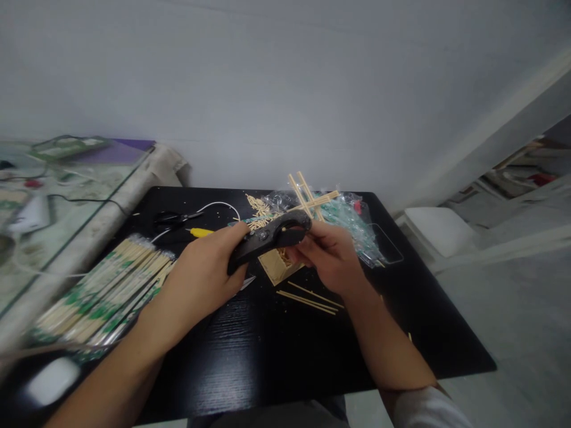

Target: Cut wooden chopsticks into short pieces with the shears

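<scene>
My left hand [200, 270] is wrapped round the handle of a black hand cutter [263, 236] with a pivot screw and a hooked, curved jaw. A small pale tip shows inside the jaw. Close against the jaw, my right hand [332, 252] has its fingers pinched together; what they hold is hidden. Beneath the hands sits a small open wooden box [277, 268] with short pale pieces in it. Several thin wooden sticks [307, 301] lie on the black table just in front of it. Behind the cutter, crossed pale sticks [307, 193] form a lattice.
Wrapped chopsticks [107, 285] lie in a bundle at the left. Scissors [176, 218], a yellow-handled tool [200, 232] and scattered wooden bits [259, 208] are at the back. Crumpled plastic wrappers [352, 223] cover the back right. A white mouse [53, 380] is near left; a white stool [439, 229] stands right.
</scene>
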Demonstrator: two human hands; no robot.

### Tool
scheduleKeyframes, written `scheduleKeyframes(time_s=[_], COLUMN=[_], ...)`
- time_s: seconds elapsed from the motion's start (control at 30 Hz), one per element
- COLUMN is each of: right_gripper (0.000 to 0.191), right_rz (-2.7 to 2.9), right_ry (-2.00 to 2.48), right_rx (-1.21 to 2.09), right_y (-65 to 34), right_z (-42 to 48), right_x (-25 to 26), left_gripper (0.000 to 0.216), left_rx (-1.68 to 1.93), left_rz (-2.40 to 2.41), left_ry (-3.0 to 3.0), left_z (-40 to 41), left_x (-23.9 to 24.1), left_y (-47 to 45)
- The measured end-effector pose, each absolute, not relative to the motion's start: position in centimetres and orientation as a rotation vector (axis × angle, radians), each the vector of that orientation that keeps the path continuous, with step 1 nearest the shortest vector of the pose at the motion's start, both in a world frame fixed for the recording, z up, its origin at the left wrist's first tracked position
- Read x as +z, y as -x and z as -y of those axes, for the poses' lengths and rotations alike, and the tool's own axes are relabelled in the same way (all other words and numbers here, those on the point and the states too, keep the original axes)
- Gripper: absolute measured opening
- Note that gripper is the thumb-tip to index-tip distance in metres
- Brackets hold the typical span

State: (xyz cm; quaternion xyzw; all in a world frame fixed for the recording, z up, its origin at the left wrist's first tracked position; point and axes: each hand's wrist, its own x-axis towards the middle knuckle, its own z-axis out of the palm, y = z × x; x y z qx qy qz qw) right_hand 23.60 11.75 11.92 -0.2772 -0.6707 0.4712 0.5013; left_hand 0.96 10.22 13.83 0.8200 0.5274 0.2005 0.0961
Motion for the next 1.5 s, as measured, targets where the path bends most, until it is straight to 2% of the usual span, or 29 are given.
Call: scheduleKeyframes(time_s=[0.4, 1.1, 1.3, 1.5], right_gripper=[0.030, 0.027, 0.028, 0.014], right_rz=[1.617, 1.458, 1.520, 1.426], right_ry=[0.666, 0.453, 0.548, 0.716], right_rx=[1.082, 1.582, 1.427, 1.093], right_y=[-23.4, -23.8, -23.7, -22.6], right_z=[-11.7, -12.1, -11.8, -11.3], right_x=[11.8, 11.2, 11.9, 12.0], left_gripper=[0.007, 0.008, 0.006, 0.004], left_rx=[0.570, 0.605, 0.628, 0.620], left_rz=[-1.585, -1.532, -1.544, -1.651], left_ry=[-2.420, -2.424, -2.426, -2.352], left_z=[-10.1, -9.9, -10.0, -9.9], left_x=[13.7, 13.6, 13.6, 13.4], left_y=[-1.0, -0.8, -1.0, -1.4])
